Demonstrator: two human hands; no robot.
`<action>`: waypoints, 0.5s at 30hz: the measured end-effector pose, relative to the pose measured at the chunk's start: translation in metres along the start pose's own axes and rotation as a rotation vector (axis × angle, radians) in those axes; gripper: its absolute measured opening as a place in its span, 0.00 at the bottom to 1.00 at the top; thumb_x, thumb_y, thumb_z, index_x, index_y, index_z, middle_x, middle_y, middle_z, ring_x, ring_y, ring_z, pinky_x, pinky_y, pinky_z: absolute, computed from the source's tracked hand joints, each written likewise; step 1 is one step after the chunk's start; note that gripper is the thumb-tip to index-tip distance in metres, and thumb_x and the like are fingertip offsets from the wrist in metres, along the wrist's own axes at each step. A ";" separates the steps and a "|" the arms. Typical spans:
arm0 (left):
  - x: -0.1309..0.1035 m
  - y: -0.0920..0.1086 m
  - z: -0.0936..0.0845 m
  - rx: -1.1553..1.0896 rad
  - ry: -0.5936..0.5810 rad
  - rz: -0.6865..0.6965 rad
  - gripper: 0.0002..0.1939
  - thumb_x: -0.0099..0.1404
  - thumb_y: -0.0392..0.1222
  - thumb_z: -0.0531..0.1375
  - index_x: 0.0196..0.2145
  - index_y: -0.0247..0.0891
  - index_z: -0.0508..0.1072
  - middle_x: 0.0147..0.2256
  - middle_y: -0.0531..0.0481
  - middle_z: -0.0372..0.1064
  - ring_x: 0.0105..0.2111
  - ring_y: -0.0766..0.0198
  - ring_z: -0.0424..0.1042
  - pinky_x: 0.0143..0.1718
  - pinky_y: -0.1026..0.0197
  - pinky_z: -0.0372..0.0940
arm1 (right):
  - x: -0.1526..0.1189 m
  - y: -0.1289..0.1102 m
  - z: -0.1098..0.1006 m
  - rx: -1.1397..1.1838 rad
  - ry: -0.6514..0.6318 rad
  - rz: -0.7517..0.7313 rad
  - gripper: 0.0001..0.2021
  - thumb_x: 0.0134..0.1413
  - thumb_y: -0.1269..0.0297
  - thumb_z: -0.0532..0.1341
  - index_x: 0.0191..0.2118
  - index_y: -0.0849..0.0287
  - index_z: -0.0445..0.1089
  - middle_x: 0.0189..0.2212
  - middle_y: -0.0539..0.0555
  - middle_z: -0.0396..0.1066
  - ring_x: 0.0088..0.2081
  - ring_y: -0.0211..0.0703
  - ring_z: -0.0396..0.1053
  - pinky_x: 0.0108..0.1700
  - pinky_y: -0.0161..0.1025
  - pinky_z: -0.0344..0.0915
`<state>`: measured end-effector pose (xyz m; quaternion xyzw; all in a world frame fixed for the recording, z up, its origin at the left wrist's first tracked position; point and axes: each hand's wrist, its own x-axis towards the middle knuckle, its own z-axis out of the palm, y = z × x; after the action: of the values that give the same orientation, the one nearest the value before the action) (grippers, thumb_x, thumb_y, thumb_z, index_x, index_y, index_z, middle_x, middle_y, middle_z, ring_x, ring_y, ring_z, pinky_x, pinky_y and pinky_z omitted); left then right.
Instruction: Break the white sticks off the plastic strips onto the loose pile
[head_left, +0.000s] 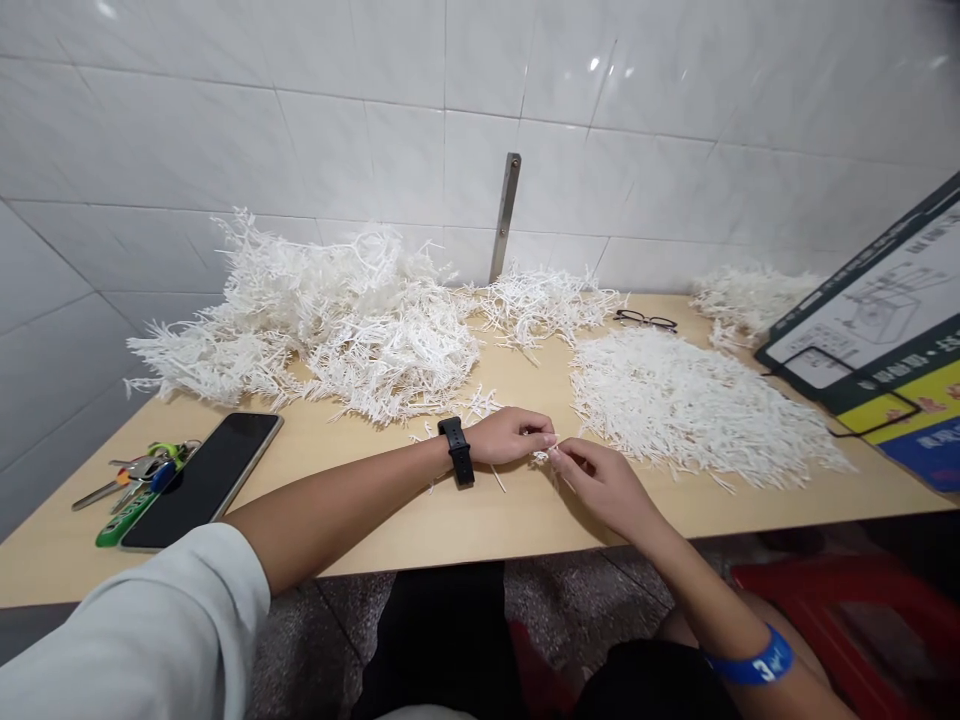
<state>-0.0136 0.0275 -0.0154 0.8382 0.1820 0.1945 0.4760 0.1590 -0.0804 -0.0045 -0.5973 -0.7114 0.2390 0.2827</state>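
My left hand [514,435], with a black watch at its wrist, is closed in a pinch near the table's front edge. Facing it, my right hand [604,485] pinches too, and the fingertips of both nearly meet. Between them shows a small white branched plastic piece [541,456], partly covered by the fingers. Left of my hands rises a large tangled heap of white branched pieces [360,320]. To the right spreads a flatter pile of short white strips [697,405]. A few loose white bits lie beside my left wrist.
A phone [202,485] and keys [139,475] lie on the table [360,520] at left. Glasses [646,320] rest behind the right pile. A printed box [885,330] leans at right. Smaller white heaps [544,300] sit by the tiled wall, near a metal bar [505,215].
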 end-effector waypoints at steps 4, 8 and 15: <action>-0.001 -0.002 -0.002 0.067 -0.124 0.075 0.17 0.68 0.51 0.53 0.31 0.35 0.71 0.27 0.52 0.67 0.29 0.68 0.62 0.33 0.65 0.57 | 0.002 0.000 0.007 0.123 -0.003 0.016 0.19 0.60 0.53 0.52 0.22 0.58 0.64 0.19 0.48 0.61 0.25 0.39 0.59 0.28 0.35 0.55; -0.001 -0.001 0.001 0.054 -0.108 0.065 0.17 0.67 0.50 0.54 0.30 0.35 0.70 0.25 0.53 0.64 0.27 0.68 0.60 0.31 0.66 0.55 | -0.002 -0.003 0.015 0.043 0.120 -0.024 0.16 0.54 0.62 0.53 0.18 0.56 0.52 0.16 0.45 0.52 0.21 0.35 0.53 0.25 0.34 0.49; 0.006 -0.003 -0.006 -0.115 0.419 -0.091 0.18 0.66 0.52 0.53 0.25 0.37 0.60 0.23 0.56 0.56 0.25 0.68 0.58 0.31 0.64 0.58 | -0.008 -0.008 0.006 -0.250 0.388 -0.289 0.14 0.54 0.70 0.53 0.19 0.56 0.53 0.17 0.47 0.57 0.22 0.36 0.56 0.27 0.35 0.52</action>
<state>-0.0117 0.0364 -0.0148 0.7417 0.3033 0.3527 0.4833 0.1504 -0.0894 -0.0045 -0.5545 -0.7458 -0.0125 0.3689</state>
